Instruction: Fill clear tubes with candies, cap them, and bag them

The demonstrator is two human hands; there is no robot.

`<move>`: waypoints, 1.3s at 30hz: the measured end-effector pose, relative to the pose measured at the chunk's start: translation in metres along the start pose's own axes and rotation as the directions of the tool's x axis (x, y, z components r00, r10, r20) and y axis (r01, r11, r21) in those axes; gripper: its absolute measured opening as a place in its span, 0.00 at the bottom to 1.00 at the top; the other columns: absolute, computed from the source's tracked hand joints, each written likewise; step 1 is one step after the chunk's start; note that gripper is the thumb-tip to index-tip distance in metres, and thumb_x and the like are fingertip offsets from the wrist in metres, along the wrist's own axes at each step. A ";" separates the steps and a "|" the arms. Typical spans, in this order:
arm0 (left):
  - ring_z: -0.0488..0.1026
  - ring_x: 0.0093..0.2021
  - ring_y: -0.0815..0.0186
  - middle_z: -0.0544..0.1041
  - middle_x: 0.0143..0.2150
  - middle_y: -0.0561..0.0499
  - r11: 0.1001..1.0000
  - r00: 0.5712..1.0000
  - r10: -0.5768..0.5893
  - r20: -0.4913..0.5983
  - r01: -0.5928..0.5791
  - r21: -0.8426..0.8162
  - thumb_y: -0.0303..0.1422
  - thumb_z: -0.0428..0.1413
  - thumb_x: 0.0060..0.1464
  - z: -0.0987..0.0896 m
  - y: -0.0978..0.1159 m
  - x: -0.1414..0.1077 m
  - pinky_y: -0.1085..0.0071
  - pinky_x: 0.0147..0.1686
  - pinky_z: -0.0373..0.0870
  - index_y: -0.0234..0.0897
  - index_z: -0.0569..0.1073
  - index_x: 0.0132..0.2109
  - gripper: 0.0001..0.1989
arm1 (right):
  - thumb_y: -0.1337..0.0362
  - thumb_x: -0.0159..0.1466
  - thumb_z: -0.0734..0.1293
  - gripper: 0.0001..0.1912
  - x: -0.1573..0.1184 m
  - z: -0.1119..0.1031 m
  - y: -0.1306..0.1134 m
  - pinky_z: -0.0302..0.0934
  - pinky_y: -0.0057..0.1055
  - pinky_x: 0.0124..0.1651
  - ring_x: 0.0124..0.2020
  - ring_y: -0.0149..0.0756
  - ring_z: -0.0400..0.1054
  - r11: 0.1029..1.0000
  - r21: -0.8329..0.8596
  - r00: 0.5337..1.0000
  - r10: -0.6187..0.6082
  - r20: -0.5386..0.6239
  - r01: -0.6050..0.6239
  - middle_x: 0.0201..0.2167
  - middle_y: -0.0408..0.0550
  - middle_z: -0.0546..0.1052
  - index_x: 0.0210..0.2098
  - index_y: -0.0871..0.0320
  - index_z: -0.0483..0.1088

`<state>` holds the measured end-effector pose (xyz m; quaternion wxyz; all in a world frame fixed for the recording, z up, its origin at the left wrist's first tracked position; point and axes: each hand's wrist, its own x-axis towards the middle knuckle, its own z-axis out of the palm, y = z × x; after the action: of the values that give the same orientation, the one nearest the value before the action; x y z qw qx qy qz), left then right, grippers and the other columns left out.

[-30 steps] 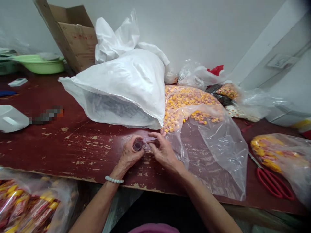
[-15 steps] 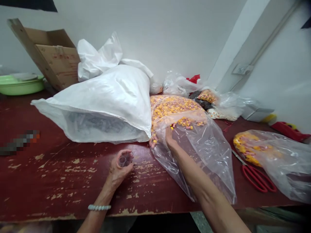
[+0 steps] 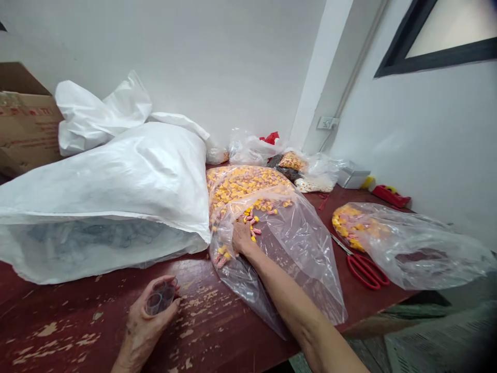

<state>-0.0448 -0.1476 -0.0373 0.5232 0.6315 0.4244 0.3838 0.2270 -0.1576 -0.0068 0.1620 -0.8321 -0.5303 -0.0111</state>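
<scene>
My left hand (image 3: 149,316) is curled around several short clear plastic tubes (image 3: 160,298), their round open ends facing up, just above the table. My right hand (image 3: 243,237) reaches inside a large clear plastic bag (image 3: 306,254). It rests among small yellow-capped pieces with pink-and-white striped bodies (image 3: 236,182); its fingertips are partly hidden by the pieces and the film. A few pieces (image 3: 253,228) lie loose beside that hand. To the left, a white woven sack (image 3: 155,160) lies with its mouth open, clear tube-like parts (image 3: 97,233) showing inside.
Red-handled scissors (image 3: 367,269) lie right of the bag, beside a second clear bag (image 3: 404,248) of yellow and pink pieces. Smaller bags (image 3: 289,163), a grey box (image 3: 353,177) and a red tape dispenser (image 3: 390,196) stand farther back. A cardboard box (image 3: 29,124) is at left.
The view has swung right, so everything sits farther left. More striped pieces now lie loose around my right hand, nearer the bag's mouth. My left hand keeps its hold on the tubes.
</scene>
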 end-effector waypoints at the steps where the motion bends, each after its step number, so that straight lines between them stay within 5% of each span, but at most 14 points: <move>1: 0.78 0.35 0.60 0.80 0.34 0.47 1.000 1.000 0.004 0.000 -0.004 0.016 0.35 0.66 0.31 0.000 0.001 -0.001 0.71 0.35 0.76 0.36 0.72 0.42 0.25 | 0.60 0.63 0.63 0.10 -0.007 -0.002 0.005 0.54 0.50 0.54 0.54 0.49 0.59 1.000 -0.001 1.000 0.000 -0.026 0.000 0.47 0.49 0.74 0.43 0.49 0.72; 6: 0.78 0.33 0.62 0.80 0.33 0.48 0.998 0.999 0.052 0.014 -0.053 0.045 0.36 0.66 0.32 0.004 0.006 -0.006 0.71 0.36 0.75 0.36 0.72 0.41 0.25 | 0.60 0.65 0.57 0.15 -0.037 -0.009 0.038 0.47 0.53 0.56 0.56 0.49 0.58 0.998 0.039 0.988 0.058 -0.144 -0.053 0.49 0.45 0.74 0.49 0.49 0.69; 12: 0.77 0.38 0.65 0.78 0.38 0.50 0.986 0.993 0.106 0.050 -0.098 -0.138 0.32 0.66 0.37 0.007 -0.001 -0.010 0.70 0.42 0.74 0.38 0.69 0.45 0.25 | 0.61 0.67 0.56 0.16 -0.060 -0.021 0.076 0.51 0.40 0.54 0.53 0.39 0.62 0.986 0.135 0.980 0.122 -0.157 -0.101 0.50 0.43 0.74 0.51 0.48 0.68; 18: 0.76 0.34 0.69 0.77 0.37 0.51 0.972 0.992 0.075 0.103 -0.050 -0.231 0.29 0.67 0.36 0.015 -0.004 -0.010 0.73 0.37 0.74 0.37 0.70 0.44 0.25 | 0.63 0.65 0.58 0.13 -0.098 -0.041 0.080 0.55 0.33 0.47 0.43 0.37 0.67 0.987 0.145 0.961 0.107 -0.257 -0.071 0.41 0.47 0.77 0.42 0.55 0.72; 23: 0.75 0.34 0.67 0.77 0.36 0.50 0.968 0.989 0.049 0.139 -0.013 -0.249 0.30 0.67 0.35 0.028 -0.002 -0.014 0.71 0.36 0.74 0.36 0.70 0.43 0.25 | 0.53 0.61 0.63 0.14 -0.129 -0.038 0.058 0.57 0.34 0.44 0.43 0.43 0.66 0.989 -0.115 0.992 0.080 -0.100 -0.091 0.39 0.52 0.76 0.38 0.57 0.70; 30: 0.75 0.33 0.67 0.78 0.34 0.48 0.979 0.972 0.000 0.236 0.048 -0.198 0.29 0.67 0.34 0.045 0.012 -0.031 0.72 0.36 0.72 0.33 0.70 0.42 0.24 | 0.65 0.60 0.60 0.14 -0.123 -0.034 0.048 0.58 0.34 0.41 0.44 0.45 0.68 0.977 -0.161 0.986 0.150 0.071 -0.137 0.42 0.56 0.75 0.45 0.58 0.66; 34: 0.75 0.31 0.66 0.77 0.31 0.50 0.967 0.966 -0.028 0.259 0.092 -0.237 0.29 0.67 0.31 0.051 0.021 -0.037 0.70 0.35 0.72 0.32 0.70 0.39 0.24 | 0.63 0.59 0.61 0.11 -0.121 -0.037 0.042 0.59 0.31 0.35 0.32 0.37 0.69 0.964 0.230 0.987 0.153 -0.052 -0.137 0.31 0.47 0.75 0.41 0.58 0.67; 37: 0.74 0.31 0.67 0.77 0.31 0.50 0.960 0.962 -0.047 0.270 0.118 -0.253 0.28 0.67 0.30 0.053 0.025 -0.038 0.70 0.35 0.72 0.32 0.70 0.38 0.23 | 0.58 0.60 0.61 0.11 -0.129 -0.037 0.016 0.59 0.27 0.33 0.29 0.31 0.67 0.733 0.680 0.983 0.099 -0.154 0.032 0.29 0.42 0.72 0.41 0.56 0.65; 39: 0.74 0.31 0.67 0.77 0.31 0.50 0.962 0.963 -0.051 0.265 0.119 -0.245 0.28 0.67 0.30 0.053 0.027 -0.038 0.71 0.36 0.72 0.32 0.70 0.37 0.23 | 0.56 0.60 0.62 0.12 -0.135 -0.034 -0.009 0.60 0.26 0.31 0.28 0.29 0.67 0.558 0.821 0.981 0.064 -0.185 0.118 0.30 0.41 0.72 0.41 0.56 0.64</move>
<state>-0.0052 -0.2035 -0.0209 0.6677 0.5830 0.3265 0.3282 0.1654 -0.2823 0.0019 0.5844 -0.6446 -0.4676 0.1561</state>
